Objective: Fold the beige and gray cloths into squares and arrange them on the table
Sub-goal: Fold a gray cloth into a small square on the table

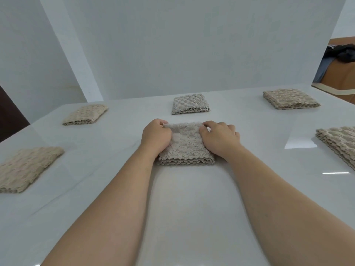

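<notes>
A gray cloth [185,145], folded into a thick square, lies at the middle of the white table [192,208]. My left hand [155,136] pinches its far left corner. My right hand [219,138] pinches its far right corner. Behind it rests another folded gray cloth [189,104]. Folded beige cloths sit at the far left [85,114], near left [26,168], far right [290,98] and right edge [340,143].
White walls [192,45] stand close behind the table's far edge. Beyond the table's right corner, dark clothing [343,52] lies on brown furniture. A dark panel [9,116] shows at the left.
</notes>
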